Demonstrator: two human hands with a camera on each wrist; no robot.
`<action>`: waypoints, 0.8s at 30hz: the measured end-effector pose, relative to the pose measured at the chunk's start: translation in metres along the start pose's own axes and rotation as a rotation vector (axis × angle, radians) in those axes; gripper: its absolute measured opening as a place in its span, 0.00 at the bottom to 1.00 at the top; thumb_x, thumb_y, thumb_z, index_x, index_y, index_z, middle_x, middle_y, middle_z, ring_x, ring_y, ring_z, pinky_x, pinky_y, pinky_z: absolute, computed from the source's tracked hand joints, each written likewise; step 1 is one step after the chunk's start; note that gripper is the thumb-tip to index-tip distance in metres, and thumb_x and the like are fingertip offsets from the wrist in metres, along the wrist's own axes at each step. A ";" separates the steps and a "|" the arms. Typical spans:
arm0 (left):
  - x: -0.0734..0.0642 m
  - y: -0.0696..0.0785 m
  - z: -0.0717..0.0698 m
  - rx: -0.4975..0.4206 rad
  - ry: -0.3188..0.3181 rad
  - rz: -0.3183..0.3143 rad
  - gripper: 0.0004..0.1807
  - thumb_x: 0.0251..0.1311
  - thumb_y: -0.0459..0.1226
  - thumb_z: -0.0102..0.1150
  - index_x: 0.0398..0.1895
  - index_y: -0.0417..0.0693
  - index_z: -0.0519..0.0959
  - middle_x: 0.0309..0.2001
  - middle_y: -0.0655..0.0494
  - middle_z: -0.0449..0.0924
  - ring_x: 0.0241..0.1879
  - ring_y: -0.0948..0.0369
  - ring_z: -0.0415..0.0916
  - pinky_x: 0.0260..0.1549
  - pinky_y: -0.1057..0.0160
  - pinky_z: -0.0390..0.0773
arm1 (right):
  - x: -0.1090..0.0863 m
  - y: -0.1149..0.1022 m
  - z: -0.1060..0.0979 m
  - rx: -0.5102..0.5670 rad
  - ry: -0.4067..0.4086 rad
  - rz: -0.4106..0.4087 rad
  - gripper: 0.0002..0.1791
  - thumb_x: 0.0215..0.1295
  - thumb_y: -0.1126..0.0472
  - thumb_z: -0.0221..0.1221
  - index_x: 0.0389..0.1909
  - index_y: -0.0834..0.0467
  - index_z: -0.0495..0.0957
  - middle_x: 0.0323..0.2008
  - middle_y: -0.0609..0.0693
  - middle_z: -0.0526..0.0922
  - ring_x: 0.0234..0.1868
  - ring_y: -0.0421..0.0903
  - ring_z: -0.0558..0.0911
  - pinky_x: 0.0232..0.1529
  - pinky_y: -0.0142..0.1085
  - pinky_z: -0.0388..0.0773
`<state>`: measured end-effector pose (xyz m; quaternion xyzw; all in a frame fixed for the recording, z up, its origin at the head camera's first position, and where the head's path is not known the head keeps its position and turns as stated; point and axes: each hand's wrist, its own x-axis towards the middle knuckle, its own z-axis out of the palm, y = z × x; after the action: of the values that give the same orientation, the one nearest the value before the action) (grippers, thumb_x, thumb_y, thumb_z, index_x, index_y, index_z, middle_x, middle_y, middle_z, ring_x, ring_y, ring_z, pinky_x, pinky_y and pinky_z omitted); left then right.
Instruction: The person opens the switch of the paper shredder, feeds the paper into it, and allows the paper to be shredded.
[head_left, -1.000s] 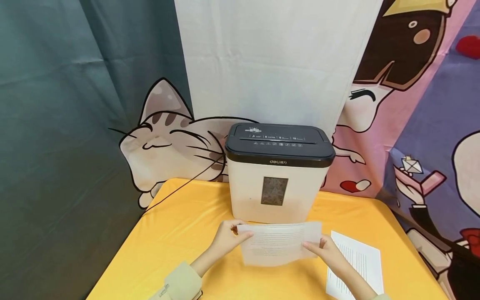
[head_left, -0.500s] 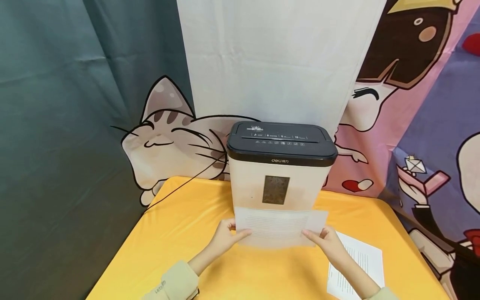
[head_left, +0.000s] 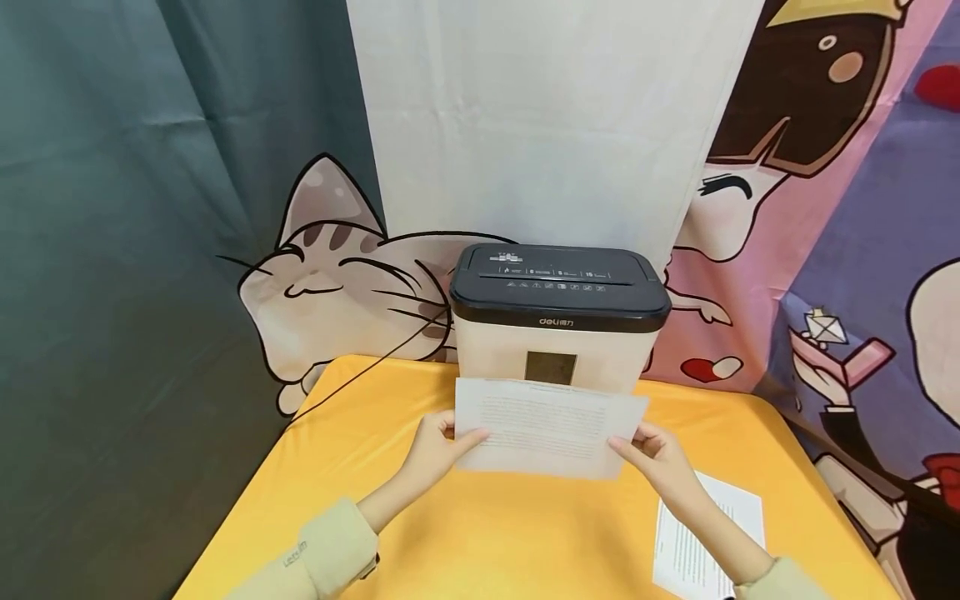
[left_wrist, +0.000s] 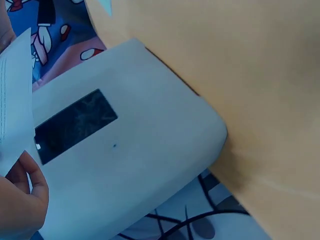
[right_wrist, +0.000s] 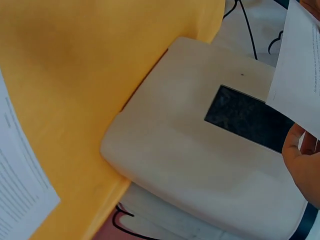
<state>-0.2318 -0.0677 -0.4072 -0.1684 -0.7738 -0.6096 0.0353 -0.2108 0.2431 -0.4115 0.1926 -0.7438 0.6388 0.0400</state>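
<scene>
A printed sheet of paper [head_left: 547, 429] is held up by both hands in front of the paper shredder [head_left: 555, 346]. My left hand [head_left: 433, 450] pinches its left edge, thumb on the near face. At the right edge my right hand [head_left: 660, 462] pinches it the same way. The sheet covers the lower part of the shredder's white body and part of its dark window [right_wrist: 245, 115]. On the shredder's dark lid the long feed slot [head_left: 555, 279] shows uncovered. In the left wrist view the sheet [left_wrist: 15, 105] stands apart from the shredder's front.
A second printed sheet [head_left: 708, 542] lies on the yellow tablecloth [head_left: 487, 542] at the right, partly under my right forearm in the head view. Cartoon-printed curtains [head_left: 540, 117] hang behind the table. A thin dark line [head_left: 367, 371] runs at the shredder's left.
Both hands have raised the sheet from low over the table to before the shredder's window, shifting slightly left. The sheet now faces me more fully. The second sheet has stayed put.
</scene>
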 end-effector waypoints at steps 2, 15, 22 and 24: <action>0.003 -0.003 -0.002 0.002 0.007 0.011 0.12 0.53 0.34 0.66 0.38 0.33 0.83 0.37 0.39 0.85 0.31 0.71 0.81 0.29 0.71 0.79 | 0.003 -0.006 -0.001 -0.014 0.009 -0.014 0.12 0.65 0.71 0.54 0.44 0.57 0.80 0.39 0.33 0.85 0.41 0.31 0.82 0.43 0.23 0.76; 0.035 0.042 -0.026 0.008 -0.019 0.083 0.12 0.53 0.30 0.65 0.40 0.30 0.81 0.40 0.36 0.83 0.33 0.69 0.81 0.33 0.70 0.80 | 0.038 -0.059 -0.011 -0.130 0.090 -0.121 0.09 0.60 0.73 0.58 0.35 0.56 0.81 0.27 0.36 0.85 0.26 0.31 0.78 0.31 0.22 0.73; 0.062 0.063 -0.035 0.013 -0.060 0.172 0.13 0.52 0.28 0.66 0.42 0.30 0.81 0.41 0.36 0.83 0.36 0.59 0.84 0.35 0.65 0.82 | 0.056 -0.085 -0.023 -0.181 0.091 -0.122 0.11 0.61 0.70 0.59 0.42 0.55 0.81 0.33 0.33 0.85 0.33 0.33 0.84 0.39 0.25 0.79; 0.071 0.068 -0.036 0.014 -0.053 0.179 0.14 0.52 0.28 0.65 0.43 0.30 0.81 0.42 0.36 0.83 0.37 0.57 0.84 0.36 0.65 0.82 | 0.061 -0.090 -0.026 -0.203 0.094 -0.117 0.10 0.61 0.70 0.59 0.41 0.54 0.81 0.33 0.32 0.85 0.33 0.33 0.84 0.37 0.26 0.80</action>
<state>-0.2830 -0.0732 -0.3162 -0.2527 -0.7607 -0.5937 0.0705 -0.2420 0.2441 -0.3040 0.2008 -0.7894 0.5650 0.1313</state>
